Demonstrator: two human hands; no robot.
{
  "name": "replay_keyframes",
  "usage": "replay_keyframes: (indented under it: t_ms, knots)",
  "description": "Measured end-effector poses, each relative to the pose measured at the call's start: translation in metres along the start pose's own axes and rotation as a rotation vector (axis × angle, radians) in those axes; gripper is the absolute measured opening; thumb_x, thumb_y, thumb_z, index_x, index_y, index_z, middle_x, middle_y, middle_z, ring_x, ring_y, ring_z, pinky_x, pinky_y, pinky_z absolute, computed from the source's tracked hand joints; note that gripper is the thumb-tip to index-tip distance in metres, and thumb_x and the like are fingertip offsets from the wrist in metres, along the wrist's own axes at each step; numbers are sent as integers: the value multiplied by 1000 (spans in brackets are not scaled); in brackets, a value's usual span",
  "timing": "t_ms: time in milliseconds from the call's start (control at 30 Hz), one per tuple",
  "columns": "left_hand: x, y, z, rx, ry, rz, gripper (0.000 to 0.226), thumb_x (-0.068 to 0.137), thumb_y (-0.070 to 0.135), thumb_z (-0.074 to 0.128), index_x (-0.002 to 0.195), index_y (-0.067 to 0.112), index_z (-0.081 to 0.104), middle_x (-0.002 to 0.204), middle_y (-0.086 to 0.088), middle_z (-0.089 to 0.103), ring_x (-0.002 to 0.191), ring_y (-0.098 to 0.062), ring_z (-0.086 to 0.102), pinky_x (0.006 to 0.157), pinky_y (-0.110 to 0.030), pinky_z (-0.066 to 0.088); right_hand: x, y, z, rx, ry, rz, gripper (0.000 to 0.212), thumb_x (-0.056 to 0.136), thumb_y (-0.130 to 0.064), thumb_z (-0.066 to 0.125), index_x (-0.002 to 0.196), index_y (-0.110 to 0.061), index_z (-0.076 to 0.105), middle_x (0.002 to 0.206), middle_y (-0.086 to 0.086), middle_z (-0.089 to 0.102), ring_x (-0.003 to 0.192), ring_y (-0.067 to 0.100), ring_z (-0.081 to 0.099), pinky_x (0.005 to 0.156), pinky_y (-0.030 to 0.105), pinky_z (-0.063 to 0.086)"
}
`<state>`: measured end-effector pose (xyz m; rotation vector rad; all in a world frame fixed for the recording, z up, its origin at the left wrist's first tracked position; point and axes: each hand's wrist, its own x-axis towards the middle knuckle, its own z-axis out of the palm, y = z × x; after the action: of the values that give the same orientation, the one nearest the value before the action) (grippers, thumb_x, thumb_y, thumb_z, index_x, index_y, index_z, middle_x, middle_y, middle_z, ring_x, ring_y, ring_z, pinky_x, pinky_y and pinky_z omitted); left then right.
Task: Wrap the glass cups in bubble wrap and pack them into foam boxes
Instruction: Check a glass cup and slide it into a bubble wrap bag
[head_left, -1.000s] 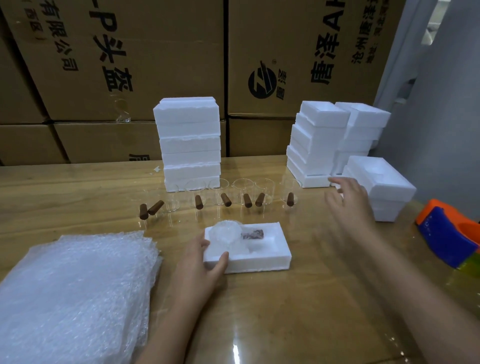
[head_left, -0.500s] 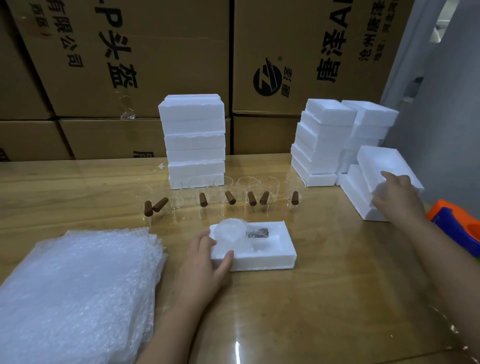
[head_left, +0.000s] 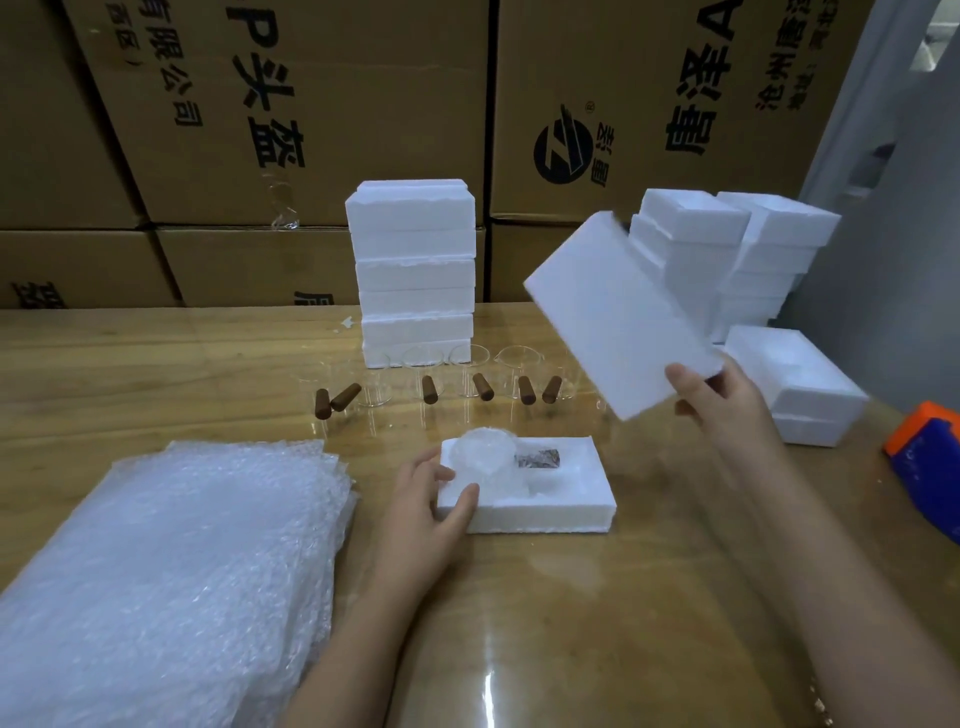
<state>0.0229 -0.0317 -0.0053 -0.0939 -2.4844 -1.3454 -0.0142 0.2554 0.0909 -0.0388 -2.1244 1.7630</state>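
Box lies open on the worktop, long axis running left to right across the view. A wrapped cup sits in the box's left hollow, its brown handle showing through the wrap toward the box's middle. Left hand is at the box's left end; its grip is closed on that corner, thumb on the front wall and fingers over the top edge, steadying it. Right hand is up and to the right of the box, well clear of it; its grip pinches the near short end of a foam lid, held in the air with its flat face to the camera. The lid's long axis slants up and away to the left, so it is not in line with the box. The coming move likely turns on this: the lid lies right of and above the box, the right hand carries it, and it needs swinging level and square before it seats. Bare cups stand in a row behind the box, bubble wrap to its left.
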Motion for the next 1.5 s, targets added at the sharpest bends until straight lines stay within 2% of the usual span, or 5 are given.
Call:
replay_keyframes:
  t_ms: [167,433,533,767,1500]
  knots:
    - [5,-2,-4,-308,129,-130,14,89,20,62,77,24,69,121,17,57,87,16,57,70,-4,42,-6,27,16,274,-184,191,49,66,-50,71,104,-20,66,88,-7,72,85,16,61,75,32,46]
    - [5,6,-9,-606,124,-193,28,87,43,51,95,28,73,102,8,72,101,-9,65,88,-35,49,-17,49,23,74,-438,296,48,72,-60,61,102,-24,73,105,1,73,97,17,68,77,32,51]
    - [6,6,-9,-572,105,-161,51,76,57,43,99,22,71,101,12,71,97,-3,64,82,-28,48,-18,46,27,47,-429,283,46,76,-53,62,104,-16,70,105,7,72,100,26,67,88,42,51]
    - [6,5,-7,-571,78,-225,32,63,60,62,87,41,67,97,15,71,92,-2,65,73,-20,44,-15,42,39,-6,-354,252,33,87,-47,60,101,-19,70,98,-2,73,89,16,68,75,29,51]
    - [10,15,-5,-506,127,-321,17,85,41,64,85,24,62,88,9,67,82,-5,60,66,-19,39,-3,35,59,-57,-196,425,21,85,-45,65,84,-24,67,77,-16,69,72,-2,60,59,18,40]
